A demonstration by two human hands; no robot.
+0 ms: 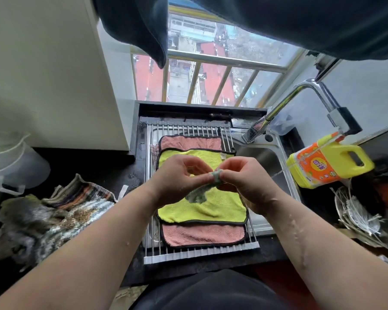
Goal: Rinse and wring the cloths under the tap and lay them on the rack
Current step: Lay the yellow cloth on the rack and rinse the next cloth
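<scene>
The left hand (pixel 177 177) and right hand (pixel 242 175) both pinch the bunched top of 1 small grey-green cloth (pixel 196 194), which hangs just above the yellow cloth (pixel 211 211) spread over a pink cloth (pixel 202 234) on the rack (pixel 188 128) across the sink (pixel 264 157)

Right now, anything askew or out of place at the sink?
Yellow cloth lies skewed over the pink cloth on the rack, hiding its middle. Striped cloths sit crumpled in a heap on the counter at left.
</scene>
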